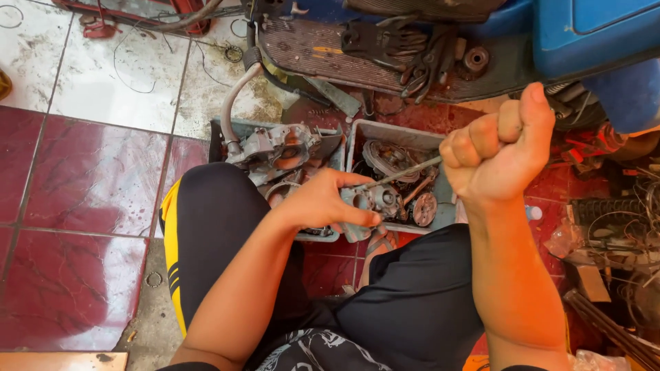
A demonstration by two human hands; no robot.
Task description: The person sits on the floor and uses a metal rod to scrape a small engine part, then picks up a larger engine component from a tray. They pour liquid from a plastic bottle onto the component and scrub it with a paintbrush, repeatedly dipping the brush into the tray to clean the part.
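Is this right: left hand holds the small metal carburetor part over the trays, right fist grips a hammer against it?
Not a hammer. In the head view the right hand grips a thin screwdriver-like rod that meets the metal part. The left hand does hold it over the trays.

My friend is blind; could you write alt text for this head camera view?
A seated person's left hand holds a small grey metal engine part over their knees, while the right hand grips a thin screwdriver pointed into it. Grey trays of greasy parts sit on red floor tiles.
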